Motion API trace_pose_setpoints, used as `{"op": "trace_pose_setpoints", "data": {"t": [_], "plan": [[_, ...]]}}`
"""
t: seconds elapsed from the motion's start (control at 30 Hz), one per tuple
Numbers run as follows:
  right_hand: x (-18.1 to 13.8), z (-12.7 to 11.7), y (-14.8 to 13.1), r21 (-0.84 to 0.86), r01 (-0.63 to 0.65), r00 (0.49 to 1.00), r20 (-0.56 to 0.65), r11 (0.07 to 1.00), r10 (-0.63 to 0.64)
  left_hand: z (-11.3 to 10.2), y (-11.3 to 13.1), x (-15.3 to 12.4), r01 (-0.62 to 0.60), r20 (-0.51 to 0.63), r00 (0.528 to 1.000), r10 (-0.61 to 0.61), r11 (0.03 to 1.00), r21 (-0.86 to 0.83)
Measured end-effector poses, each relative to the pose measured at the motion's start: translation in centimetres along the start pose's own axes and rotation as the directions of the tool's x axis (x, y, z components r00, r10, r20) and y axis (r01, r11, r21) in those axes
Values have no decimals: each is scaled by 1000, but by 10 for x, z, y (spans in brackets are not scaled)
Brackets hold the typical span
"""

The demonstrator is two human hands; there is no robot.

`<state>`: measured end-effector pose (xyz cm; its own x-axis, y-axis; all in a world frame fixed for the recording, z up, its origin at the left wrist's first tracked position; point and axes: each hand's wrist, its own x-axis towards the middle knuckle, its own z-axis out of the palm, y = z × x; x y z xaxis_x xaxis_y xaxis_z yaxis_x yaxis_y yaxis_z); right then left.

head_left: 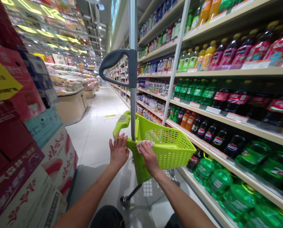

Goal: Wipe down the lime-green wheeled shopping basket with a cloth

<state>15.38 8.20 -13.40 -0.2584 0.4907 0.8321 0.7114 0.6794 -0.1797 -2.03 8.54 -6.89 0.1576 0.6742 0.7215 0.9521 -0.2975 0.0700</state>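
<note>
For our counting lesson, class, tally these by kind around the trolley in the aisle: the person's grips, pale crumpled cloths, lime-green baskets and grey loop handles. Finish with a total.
Grips, the left grip and the right grip: 2
Pale crumpled cloth: 1
Lime-green basket: 1
Grey loop handle: 1
Total: 5

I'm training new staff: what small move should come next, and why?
Probably slide the crumpled pale cloth rightward along the edge of the lime-green plastic basket: the right hand holds it there, while the left hand touches the basket too, across the silver metal pole, seemingly placed to steady it.
</note>
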Motion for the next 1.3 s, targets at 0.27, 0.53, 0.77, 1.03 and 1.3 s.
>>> {"op": "trace_pose_setpoints", "data": {"t": [0.27,0.53,0.77,1.03,1.3], "plan": [[2,-9,-20,22,0,996,-87,1000,2,-2,3,-1,5,0,1000,-5,1000,10],[138,-31,-18,-145,636,769,199,758,-607,-10,-4,3,-32,56,998,31,999,27],[269,-90,-35,-319,471,855,-66,822,-515,-16,-14,8,-49,-4,999,49,999,10],[159,-59,-12,-109,688,720,224,718,-656,-15,-18,5,-66,-37,997,66,998,0],[141,-43,-26,-40,58,997,-56,998,-60,-12,-18,16,-111,13,994,110,993,29]]}}
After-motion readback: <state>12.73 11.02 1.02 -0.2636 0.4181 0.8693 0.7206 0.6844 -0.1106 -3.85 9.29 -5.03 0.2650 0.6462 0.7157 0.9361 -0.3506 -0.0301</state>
